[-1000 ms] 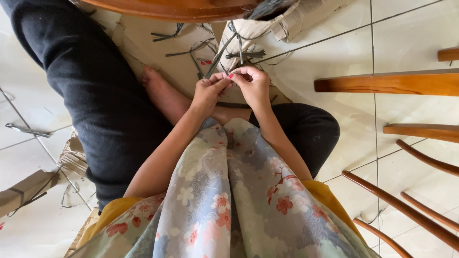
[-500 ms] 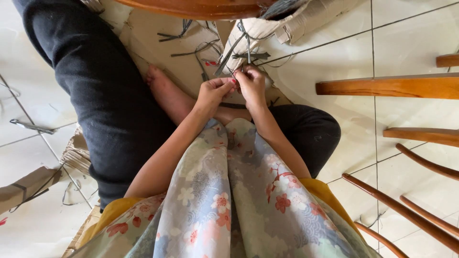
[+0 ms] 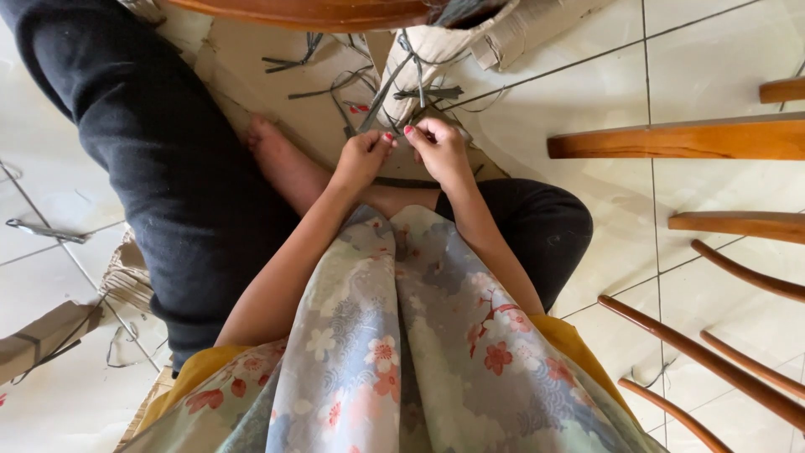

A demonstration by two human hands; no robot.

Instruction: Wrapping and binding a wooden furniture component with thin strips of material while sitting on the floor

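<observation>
1. Pale floor tiles (image 3: pixel 721 75) lie under everything; a sheet of cardboard (image 3: pixel 251 75) sits on them, with wooden chair parts (image 3: pixel 671 138) off to the right.
2. Both hands meet just below a cream woven piece (image 3: pixel 428 63), which leans near the top of the view with dark strips (image 3: pixel 394 80) hanging from it.
3. Left hand (image 3: pixel 362 158) is pinched shut on a strip end; right hand (image 3: pixel 438 147) is curled closed beside it, thumbs nearly touching. Whether both grip the same strip is hard to tell.
4. Judging by this, the work goes best with the strip kept taut and flat, fingertips close to the weave.
5. Loose strips (image 3: pixel 289 60) on the cardboard should stay clear of the one being pulled.
</observation>
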